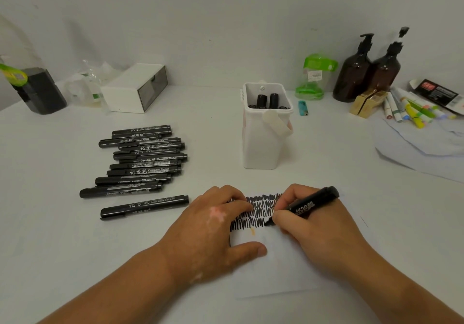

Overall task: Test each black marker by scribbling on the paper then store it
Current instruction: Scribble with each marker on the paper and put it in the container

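Note:
My right hand [319, 226] grips a black marker [310, 204], its tip touching the white paper [273, 273] at the end of a row of black zigzag scribbles [253, 213]. My left hand [213, 231] lies flat on the paper's left edge, fingers spread, thumb on the sheet. Something small and dark shows just past its fingertips; I cannot tell what it is. Several capped black markers [143, 163] lie in a pile on the table to the left, with one marker [144, 206] apart nearest my left hand. A white holder [262, 143] behind the paper has black markers [267, 101] standing in it.
A white drawer box [136, 88] and a dark container [40, 90] stand at the back left. Two brown pump bottles [369, 72], a green-capped bottle [315, 76], a teal lighter [303, 108], coloured pens [411, 110] and crumpled paper [421, 143] fill the back right.

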